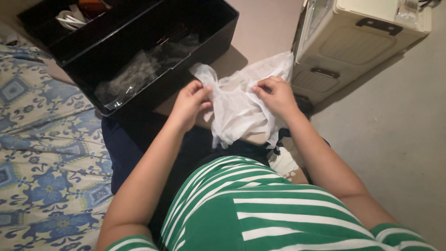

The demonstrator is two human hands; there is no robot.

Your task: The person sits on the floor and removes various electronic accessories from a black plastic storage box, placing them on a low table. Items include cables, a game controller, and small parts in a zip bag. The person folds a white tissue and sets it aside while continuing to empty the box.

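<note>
A thin white plastic bag (pixel 237 107) hangs crumpled in front of me, held between both hands. My left hand (pixel 189 103) pinches its left edge with fingers and thumb. My right hand (pixel 277 95) grips the bag's right side, fingers curled into the film. The bag's top spreads up toward a cream cabinet. Below the hands I see my green-and-white striped shirt (pixel 241 209).
A black open box (pixel 204 39) with clear plastic bags and white cables inside stands at the upper left on a brown board (pixel 265 32). A cream plastic drawer cabinet (pixel 357 42) stands at the upper right. Blue floral bedding (pixel 42 153) lies left; grey floor (pixel 399 139) lies right.
</note>
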